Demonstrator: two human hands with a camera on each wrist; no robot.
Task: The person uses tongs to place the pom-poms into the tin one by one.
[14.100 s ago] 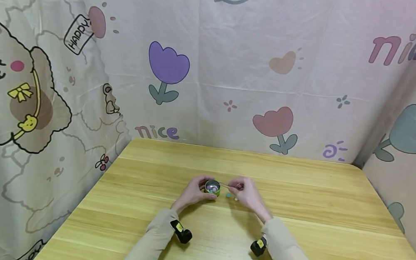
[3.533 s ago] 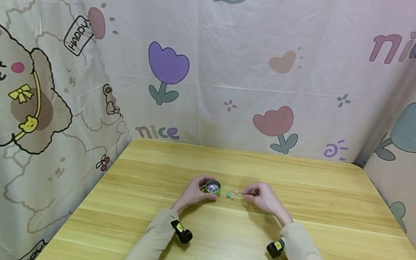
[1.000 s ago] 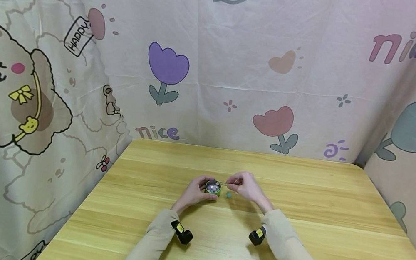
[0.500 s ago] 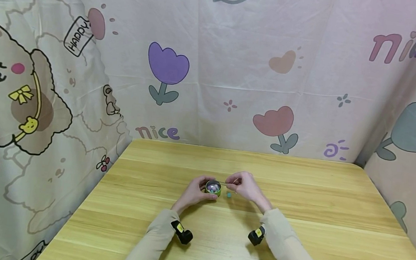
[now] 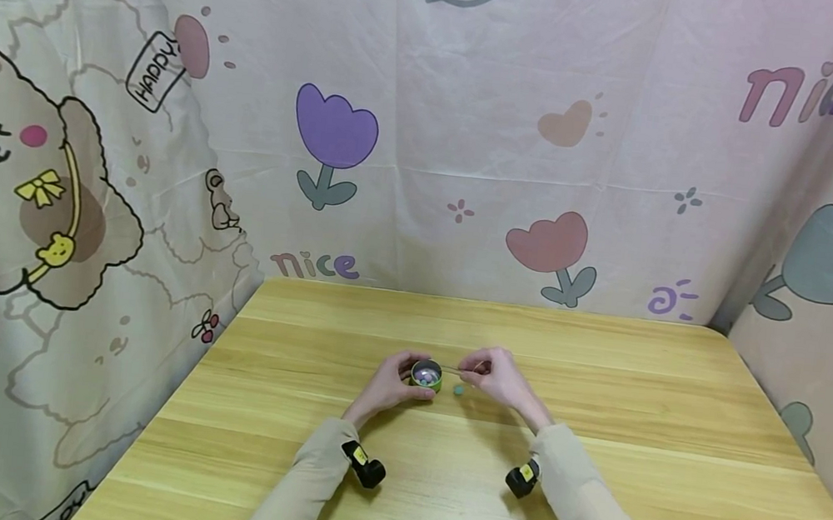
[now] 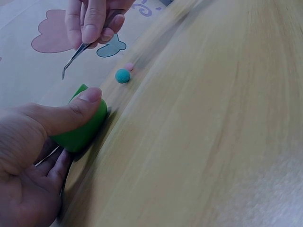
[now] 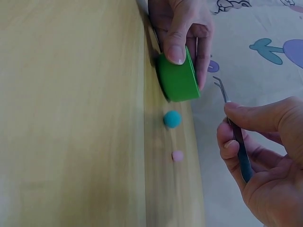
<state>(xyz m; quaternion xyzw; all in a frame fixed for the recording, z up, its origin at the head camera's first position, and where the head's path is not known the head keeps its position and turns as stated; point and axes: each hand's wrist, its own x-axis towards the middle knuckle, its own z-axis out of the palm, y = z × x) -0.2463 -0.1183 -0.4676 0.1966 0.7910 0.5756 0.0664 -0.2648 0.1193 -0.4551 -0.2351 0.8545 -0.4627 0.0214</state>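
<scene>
In the head view my left hand holds a small round green container, thumb on the near side and fingers round the far side. Several small pale and purple balls show inside it. My right hand pinches bent-tip tweezers between thumb and fingers, just right of the container. Their tips stand slightly apart, with nothing between them in the right wrist view. A teal fuzzy ball lies on the table beside the container. A smaller pink ball lies just past it, below the right hand.
The wooden table reaches back to a printed cloth hung behind it, with another cloth along the left. A black camera sits on each wrist, the left camera and the right camera.
A second ago the tweezers held a pale ball over the container; now their tips are bare and the right hand has drawn back slightly rightward. The left hand has stayed put.
</scene>
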